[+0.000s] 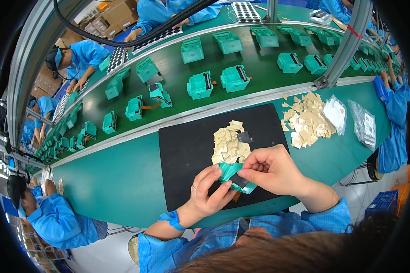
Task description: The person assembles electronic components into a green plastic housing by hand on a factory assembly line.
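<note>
A teal plastic housing (228, 170) with a dark panel in it is held over the black mat (182, 157). My left hand (207, 193) grips its left side, fingers and thumb closed round the edge. My right hand (273, 170) is closed in a pinch at the housing's right part, by the dark panel; whatever lies between its fingertips is too small to make out. Just beyond the housing, a pile of small beige paper-like pieces (225, 144) rests on the mat. Beside that pile lies a small black flat piece (244, 137). A blue band circles my left wrist.
A larger heap of beige pieces (307, 120) and clear plastic bags (363, 125) lie to the right on the green table (114, 175). Beyond a metal rail, a green conveyor (168, 88) carries many teal housings (199, 85). A metal post (346, 45) rises at the right. Co-workers in blue sit around.
</note>
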A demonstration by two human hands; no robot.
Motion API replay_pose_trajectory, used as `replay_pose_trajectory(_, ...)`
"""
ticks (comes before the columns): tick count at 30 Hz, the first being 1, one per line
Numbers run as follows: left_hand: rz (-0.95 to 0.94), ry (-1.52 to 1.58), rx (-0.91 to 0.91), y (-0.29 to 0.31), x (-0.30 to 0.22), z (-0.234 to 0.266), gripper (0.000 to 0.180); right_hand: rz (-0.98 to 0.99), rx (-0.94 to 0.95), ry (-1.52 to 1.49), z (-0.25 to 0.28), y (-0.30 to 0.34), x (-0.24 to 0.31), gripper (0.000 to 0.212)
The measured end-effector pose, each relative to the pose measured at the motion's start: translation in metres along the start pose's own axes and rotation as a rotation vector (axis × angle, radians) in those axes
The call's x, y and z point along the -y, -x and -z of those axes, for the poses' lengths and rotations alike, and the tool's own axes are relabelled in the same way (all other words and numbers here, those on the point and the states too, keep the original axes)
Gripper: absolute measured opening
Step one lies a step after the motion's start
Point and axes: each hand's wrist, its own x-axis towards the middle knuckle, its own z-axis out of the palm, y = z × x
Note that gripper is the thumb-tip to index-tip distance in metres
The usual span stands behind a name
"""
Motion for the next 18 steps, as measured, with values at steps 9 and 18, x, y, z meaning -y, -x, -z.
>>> replay_pose_trajectory(9,-0.001,0.007,0.008,0.0027,0.0011,0.0004,0.068,-0.009,0.005,0.004,-0.0023,-0.0002,-0.0013,0.01)
replay_pose_trajectory(18,0.004,0.026,0.017,0.0047,0.0042,-0.0046,0.07,0.096,-0.051,0.107,-0.0045,-0.0004,-0.0085,0.012)
